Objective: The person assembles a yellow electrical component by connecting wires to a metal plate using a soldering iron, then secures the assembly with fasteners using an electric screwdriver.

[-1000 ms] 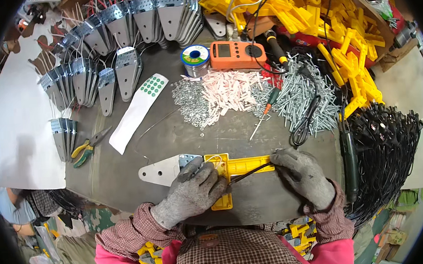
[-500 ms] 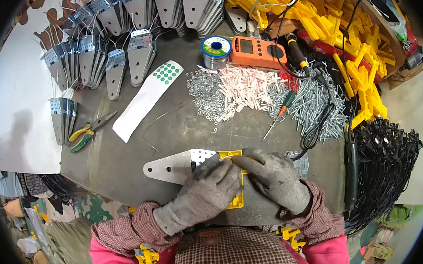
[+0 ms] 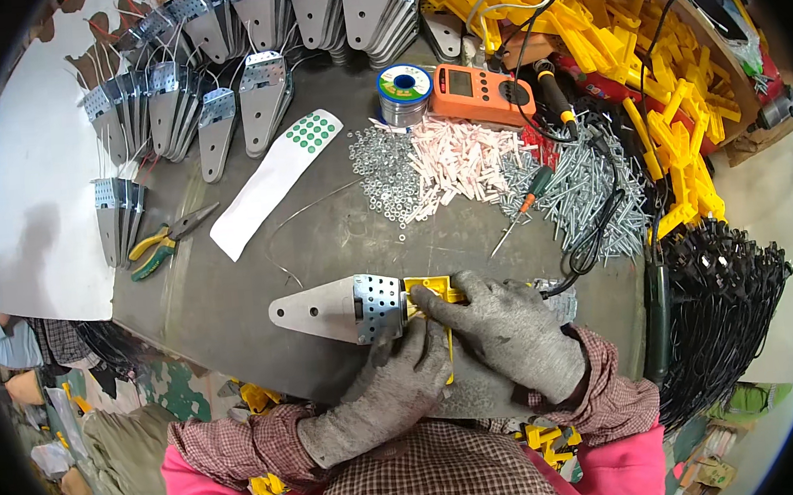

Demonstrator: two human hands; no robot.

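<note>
A flat, tapered grey metal plate (image 3: 318, 313) lies in front of me, its wide end covered by a perforated metal bracket (image 3: 379, 308). Against that end sits a yellow plastic housing (image 3: 428, 284). My left hand (image 3: 381, 388), in a grey work glove, pinches the housing from the near side, its fingertips just below the bracket. My gloved right hand (image 3: 521, 338) grips the housing from the right, index finger laid over its face. Thin pale wires seem to show between the fingers. The fingers hide much of the housing's lower part.
Beyond the hands lie a screwdriver (image 3: 523, 211), heaped screws (image 3: 586, 199), pale pink sleeves (image 3: 459, 162), nuts (image 3: 382, 177), a solder spool (image 3: 404, 95) and an orange multimeter (image 3: 482, 94). Pliers (image 3: 171, 242) and a white sticker strip (image 3: 273, 187) are left. Black cables (image 3: 723, 307) hang right.
My left hand has drawn down toward me, uncovering the perforated bracket. My right hand has shifted slightly left, its index finger now across the yellow housing.
</note>
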